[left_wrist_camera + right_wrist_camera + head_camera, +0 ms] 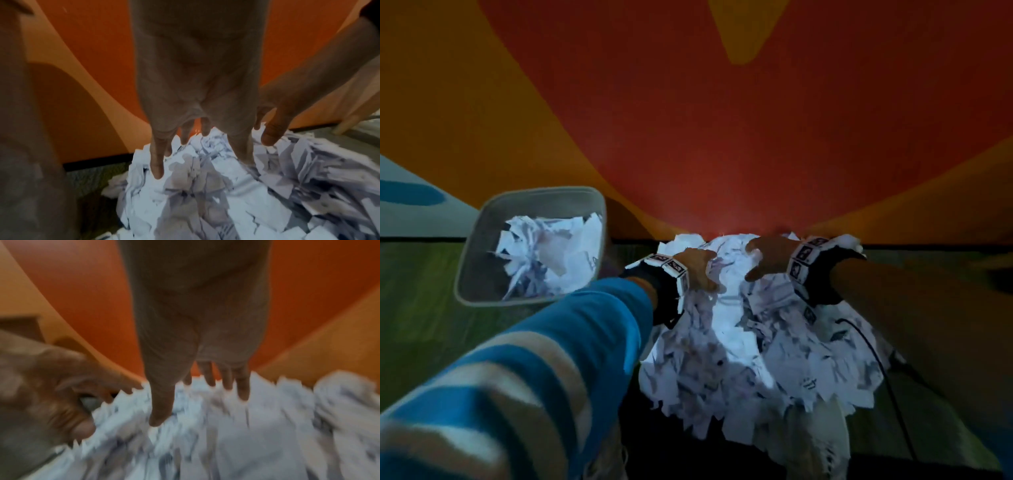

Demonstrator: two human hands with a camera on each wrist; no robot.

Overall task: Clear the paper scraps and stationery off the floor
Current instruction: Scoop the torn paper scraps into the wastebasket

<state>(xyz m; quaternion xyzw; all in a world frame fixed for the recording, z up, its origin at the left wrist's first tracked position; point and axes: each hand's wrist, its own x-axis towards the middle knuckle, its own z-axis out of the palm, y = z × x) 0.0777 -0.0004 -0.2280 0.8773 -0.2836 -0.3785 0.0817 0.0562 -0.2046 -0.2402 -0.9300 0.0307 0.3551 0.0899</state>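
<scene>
A big heap of white paper scraps (pixel 739 335) lies on the floor against the wall. My left hand (pixel 700 272) rests on its upper left side, fingers spread and pointing down into the paper scraps (pixel 205 186). Just to the right, my right hand (pixel 762 262) is laid on top of the heap with straight fingers. In the left wrist view my left hand (pixel 185 146) holds nothing. In the blurred right wrist view my right hand (pixel 193 402) touches the scraps (pixel 226 443) without gripping. No stationery shows.
A grey square bin (pixel 482 240), partly filled with paper, stands on the green carpet to the left of the heap. An orange and red wall (pixel 722 137) rises right behind the heap. A black cable (pixel 876 356) runs over the heap's right edge.
</scene>
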